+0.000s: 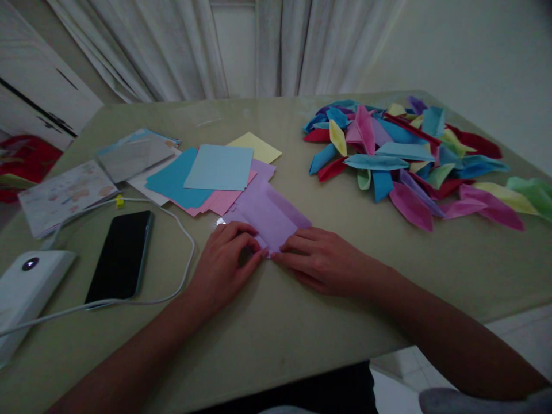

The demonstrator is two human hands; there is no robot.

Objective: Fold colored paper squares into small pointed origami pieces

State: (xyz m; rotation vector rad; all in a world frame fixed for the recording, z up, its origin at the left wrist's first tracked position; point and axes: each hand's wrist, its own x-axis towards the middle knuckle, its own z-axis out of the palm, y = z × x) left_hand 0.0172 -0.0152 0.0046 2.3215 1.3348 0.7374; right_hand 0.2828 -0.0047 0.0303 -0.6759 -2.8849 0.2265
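A purple sheet of paper with fold lines lies in front of me on the table. At its near corner, my left hand pinches the edge between thumb and fingers. Close beside it, my right hand presses on the same corner from the right, its fingers drawn together on the paper. The two thumbs almost meet there. Just beyond the folded sheet are loose square sheets: a light blue sheet, a darker blue sheet, a yellow sheet and some pink ones.
A heap of folded coloured paper pieces covers the table's far right. On the left lie a phone, a white power bank with a white cable, and a patterned paper packet. Grey curtains hang behind.
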